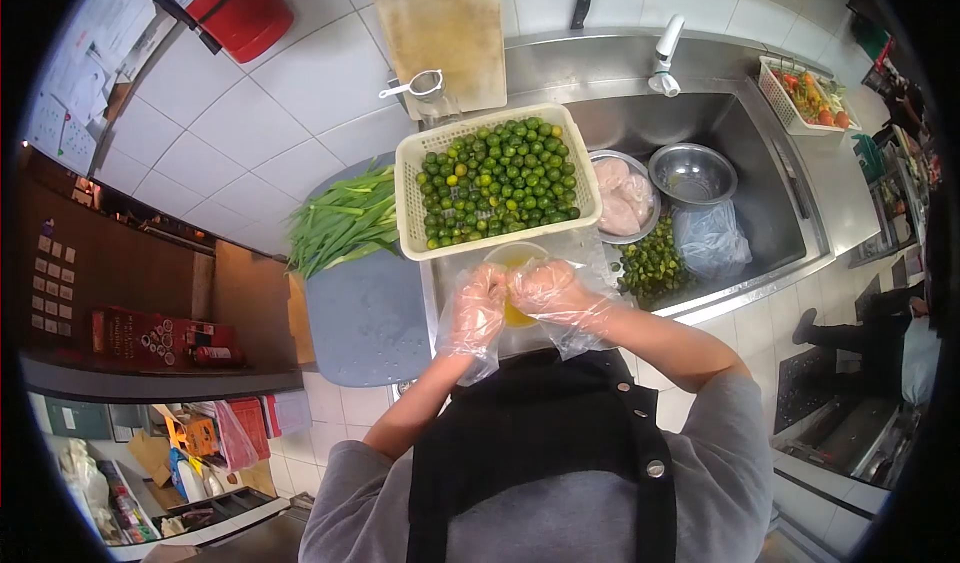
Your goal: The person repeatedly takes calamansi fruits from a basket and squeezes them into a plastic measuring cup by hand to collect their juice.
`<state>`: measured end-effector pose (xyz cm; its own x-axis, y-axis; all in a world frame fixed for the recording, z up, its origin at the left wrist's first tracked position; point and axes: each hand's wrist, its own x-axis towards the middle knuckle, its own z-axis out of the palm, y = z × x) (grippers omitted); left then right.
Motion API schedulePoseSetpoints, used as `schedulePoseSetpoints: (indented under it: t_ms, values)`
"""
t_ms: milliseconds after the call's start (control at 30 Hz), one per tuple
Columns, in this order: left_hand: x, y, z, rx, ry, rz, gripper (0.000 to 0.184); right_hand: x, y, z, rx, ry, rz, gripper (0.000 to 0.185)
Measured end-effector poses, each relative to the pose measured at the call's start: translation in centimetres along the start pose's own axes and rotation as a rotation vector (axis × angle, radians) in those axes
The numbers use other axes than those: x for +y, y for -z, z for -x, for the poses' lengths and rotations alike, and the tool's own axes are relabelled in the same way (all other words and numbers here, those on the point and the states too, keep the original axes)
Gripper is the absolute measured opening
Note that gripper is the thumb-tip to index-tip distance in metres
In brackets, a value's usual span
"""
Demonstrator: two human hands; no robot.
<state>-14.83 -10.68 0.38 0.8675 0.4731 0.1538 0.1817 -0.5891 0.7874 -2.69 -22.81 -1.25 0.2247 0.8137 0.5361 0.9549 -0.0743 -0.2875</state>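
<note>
My left hand (480, 303) and my right hand (545, 288), both in clear plastic gloves, meet over a container of yellow liquid (516, 315). The fingers of each are closed; what they hold, if anything, is hidden. Just beyond them, a cream basket (408, 203) is full of small green citrus fruits (500, 178). To the right, a heap of dark green pieces (652, 268), like squeezed fruit halves, lies in the sink beside a plastic bag (712, 240).
Pale raw meat fills a bowl (622, 198) near an empty metal bowl (692, 175) in the sink (760, 233). Green leaves (350, 213) lie on a grey board (365, 323). A vegetable basket (785, 103) stands right of the faucet (666, 58). A person (870, 338) is at far right.
</note>
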Motion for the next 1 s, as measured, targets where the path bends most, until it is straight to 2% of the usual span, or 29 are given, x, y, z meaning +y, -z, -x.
schedulePoseSetpoints:
  t_ms: [133, 200, 233, 300, 433, 500, 533, 600, 633, 700, 733, 767, 800, 833, 867, 900, 933, 1000]
  values:
    - [-0.8, -0.1, -0.2, -0.009, 0.032, 0.147, 0.011, 0.7, 0.2, 0.4, -0.105, -0.062, -0.075, 0.018]
    - [-0.2, 0.4, -0.5, -0.036, 0.168, 0.429, 0.005, 2.0, -0.2, 0.7, -0.051, 0.114, -0.363, 0.026]
    - [-0.7, 0.4, -0.7, -0.036, 0.167, 0.430, 0.005, 2.1, 0.3, 0.4, -0.051, 0.114, -0.361, 0.026]
    - [-1.9, 0.2, -1.1, -0.002, 0.158, 0.538, 0.005, 1.8, 2.2, -0.4, -0.515, -0.461, -0.808, 0.034]
    - [0.6, 1.1, -0.9, -0.018, 0.249, 0.497, 0.005, 1.1, 3.5, -0.5, -0.513, -0.418, -0.962, 0.039]
    - [0.0, 1.1, -1.2, -0.046, 0.003, 0.231, 0.008, 0.9, 2.5, 0.3, -0.487, -0.672, -0.889, 0.043]
    - [-0.1, 1.3, -1.7, -0.043, 0.000, 0.228, 0.008, 0.4, 4.3, -0.4, -0.485, -0.666, -0.889, 0.043]
    - [-0.1, 2.0, -3.7, 0.024, 0.145, 0.442, 0.012, -0.2, 8.7, -1.0, -0.489, -0.720, -1.063, 0.044]
    - [0.0, 2.9, -5.3, 0.103, 0.088, 0.306, 0.015, 0.5, 9.2, -0.1, -0.492, -0.716, -1.062, 0.044]
    - [-1.5, 4.6, -9.4, 0.261, -0.023, 0.032, 0.018, 2.3, 10.7, 2.6, -0.079, -0.553, -1.161, 0.036]
    - [-3.8, 4.6, -11.6, 0.339, -0.081, -0.106, 0.019, 2.8, 12.5, 3.2, -0.102, -0.673, -0.817, 0.033]
    - [-5.5, 4.7, -13.6, 0.341, -0.082, -0.107, 0.019, 3.2, 14.2, 3.7, -0.118, -0.772, -0.467, 0.031]
    - [-6.9, 4.8, -15.5, 0.311, -0.092, -0.256, 0.017, 3.7, 14.0, 5.0, 0.131, -0.656, -0.041, 0.032]
    - [-8.6, 4.6, -17.3, 0.278, -0.106, -0.403, 0.016, 2.7, 16.0, 3.9, 0.066, -0.874, 0.200, 0.036]
    - [-11.1, 3.9, -19.3, 0.277, -0.116, -0.400, 0.016, 2.6, 16.6, 4.5, 0.111, -0.918, 0.324, 0.042]
    - [-13.9, 3.0, -21.4, 0.166, -0.151, -0.534, 0.017, 3.3, 16.6, 6.1, 0.137, -0.913, 0.330, 0.040]
    - [-13.3, 2.8, -22.3, 0.054, -0.187, -0.668, 0.018, 3.7, 16.6, 7.0, 0.162, -0.907, 0.335, 0.039]
    - [-13.1, 1.9, -22.9, -0.015, -0.163, -0.668, 0.023, 3.6, 16.8, 7.7, 0.149, -0.934, 0.246, 0.036]
